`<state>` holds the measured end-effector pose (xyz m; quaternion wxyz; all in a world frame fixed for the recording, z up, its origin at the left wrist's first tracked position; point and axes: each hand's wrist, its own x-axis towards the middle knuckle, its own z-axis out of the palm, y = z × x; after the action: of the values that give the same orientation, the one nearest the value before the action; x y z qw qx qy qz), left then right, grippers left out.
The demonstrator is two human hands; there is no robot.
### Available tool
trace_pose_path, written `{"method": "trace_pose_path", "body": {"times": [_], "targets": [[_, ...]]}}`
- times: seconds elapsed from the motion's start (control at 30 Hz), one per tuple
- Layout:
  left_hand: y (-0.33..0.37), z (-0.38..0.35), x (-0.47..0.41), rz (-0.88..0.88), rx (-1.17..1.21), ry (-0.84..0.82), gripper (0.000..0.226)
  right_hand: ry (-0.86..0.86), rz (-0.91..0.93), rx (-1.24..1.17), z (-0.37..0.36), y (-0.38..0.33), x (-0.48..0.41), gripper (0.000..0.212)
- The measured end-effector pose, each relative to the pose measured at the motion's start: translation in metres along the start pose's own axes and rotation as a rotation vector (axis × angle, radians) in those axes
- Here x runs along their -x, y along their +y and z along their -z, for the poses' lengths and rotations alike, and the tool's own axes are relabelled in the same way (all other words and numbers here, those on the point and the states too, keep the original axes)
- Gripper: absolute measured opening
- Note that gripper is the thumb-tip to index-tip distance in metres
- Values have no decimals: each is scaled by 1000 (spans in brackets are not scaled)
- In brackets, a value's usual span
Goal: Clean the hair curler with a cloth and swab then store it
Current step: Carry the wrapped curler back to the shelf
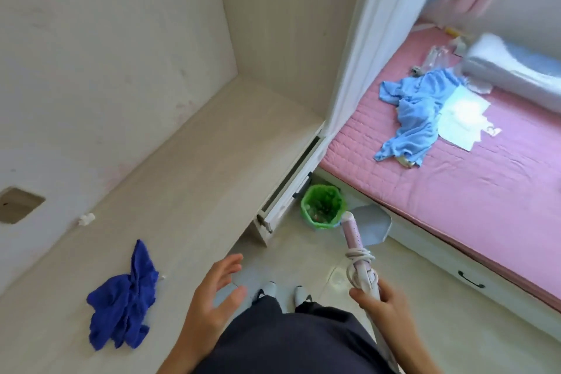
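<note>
My right hand grips the white handle of the hair curler. Its pink barrel points up and away from me over the floor, and its white cord is wound around the middle. A crumpled dark blue cloth lies on the pale wooden desk at my lower left. My left hand hovers open off the desk's front edge, to the right of the cloth, with nothing in it. I see no swab that I can make out.
A slightly open white drawer sits under the desk's right end, next to a green waste bin on the floor. A bed with a pink cover at right carries a light blue cloth, paper and a pillow.
</note>
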<state>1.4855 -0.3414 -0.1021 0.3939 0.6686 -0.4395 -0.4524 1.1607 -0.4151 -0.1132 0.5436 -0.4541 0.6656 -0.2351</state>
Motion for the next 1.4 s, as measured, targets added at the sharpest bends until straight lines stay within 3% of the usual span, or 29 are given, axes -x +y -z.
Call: {"method": "trace_pose_path", "body": {"times": [0.2, 0.43, 0.53, 0.87, 1.0, 1.4], "targets": [[19, -4, -53, -71, 27, -165, 53, 187, -74, -121, -9, -15, 13, 23], [30, -50, -94, -114, -23, -425, 54, 378, -132, -204, 19, 8, 44, 23], [49, -85, -105, -146, -57, -528, 56, 481, -164, -275, 40, 31, 66, 33], [138, -283, -96, -344, -233, -906, 52, 775, -194, -527, 156, 102, 114, 30], [166, -372, -78, -422, -246, -1013, 49, 911, -200, -624, 200, 138, 145, 12], [216, -588, -1, -500, -315, -1465, 55, 1344, -418, -918, 264, 215, 229, 8]]}}
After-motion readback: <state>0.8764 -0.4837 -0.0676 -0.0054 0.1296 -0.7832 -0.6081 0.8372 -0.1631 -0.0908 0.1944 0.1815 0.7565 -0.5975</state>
